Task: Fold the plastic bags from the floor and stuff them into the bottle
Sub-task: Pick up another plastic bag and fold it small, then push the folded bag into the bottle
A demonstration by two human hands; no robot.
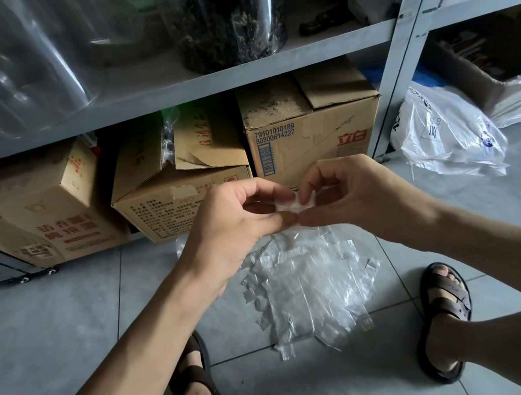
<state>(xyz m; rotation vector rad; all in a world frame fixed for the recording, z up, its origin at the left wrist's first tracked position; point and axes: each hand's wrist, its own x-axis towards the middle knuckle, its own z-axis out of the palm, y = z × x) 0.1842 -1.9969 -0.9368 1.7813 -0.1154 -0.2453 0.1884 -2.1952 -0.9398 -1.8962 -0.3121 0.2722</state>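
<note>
Hands (293, 212) pinch small bag (295, 204) above tiled floor (48, 322), shelving (163, 89) behind.

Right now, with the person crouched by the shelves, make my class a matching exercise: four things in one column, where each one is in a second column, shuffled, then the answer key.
Things
1. small clear bag
2. pile of clear bags
3. white printed bag
4. jar of dark dried goods

Places
A. on the shelf above the cardboard boxes
B. pinched between the left hand and the right hand
C. on the floor tiles between the sandals
D. on the floor tiles beside the shelf post

Pairs: 1-B, 2-C, 3-D, 4-A
</note>
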